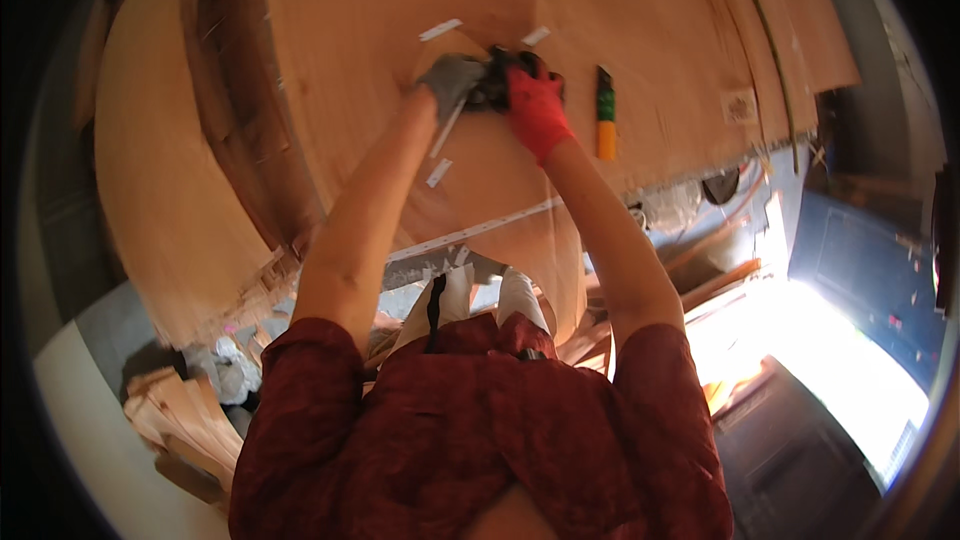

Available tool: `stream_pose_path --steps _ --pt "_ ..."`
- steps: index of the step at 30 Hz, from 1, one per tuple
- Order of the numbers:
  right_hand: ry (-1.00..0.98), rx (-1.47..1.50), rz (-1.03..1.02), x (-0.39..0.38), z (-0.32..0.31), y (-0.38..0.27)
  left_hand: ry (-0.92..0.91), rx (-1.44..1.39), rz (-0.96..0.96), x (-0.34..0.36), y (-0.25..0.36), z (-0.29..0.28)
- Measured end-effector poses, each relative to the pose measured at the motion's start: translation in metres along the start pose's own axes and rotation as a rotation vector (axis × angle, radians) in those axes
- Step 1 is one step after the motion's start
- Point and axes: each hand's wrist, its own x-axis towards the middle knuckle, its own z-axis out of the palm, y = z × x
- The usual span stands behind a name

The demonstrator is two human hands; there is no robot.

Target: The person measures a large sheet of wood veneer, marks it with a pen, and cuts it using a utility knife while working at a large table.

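My left hand, in a grey glove, and my right hand, in a red glove, meet over a large thin wood veneer sheet. Between them is a black, lumpy object, its kind blurred and partly covered. The fingers of my right hand curl round its right side. My left hand is closed against its left side; what its fingers hold is hidden. A narrow white strip extends from under my left hand. Right of my hands lies a utility knife with a green and yellow handle.
Short white tape pieces dot the sheet. A perforated white tape strip runs near its front edge. Darker veneer lies left, a thin rod right. Veneer scraps and a plastic bag are below left.
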Motion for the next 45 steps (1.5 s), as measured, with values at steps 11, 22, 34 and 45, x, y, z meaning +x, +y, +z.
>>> stream_pose_path --steps 11,22,34,45 --pt "-0.107 -0.286 -0.086 0.002 -0.028 -0.015 0.233 0.481 0.017 -0.058 0.044 -0.070" --pt "0.490 0.224 0.304 -0.134 -0.100 0.169 -0.045 0.158 0.099 -0.075 0.022 0.076" --pt "0.369 0.271 0.268 -0.147 -0.063 0.197 -0.150 0.270 -0.027 0.075 -0.029 0.259" --pt "0.274 0.129 0.073 -0.153 -0.065 0.204 0.026 0.585 -0.149 0.049 -0.019 0.262"
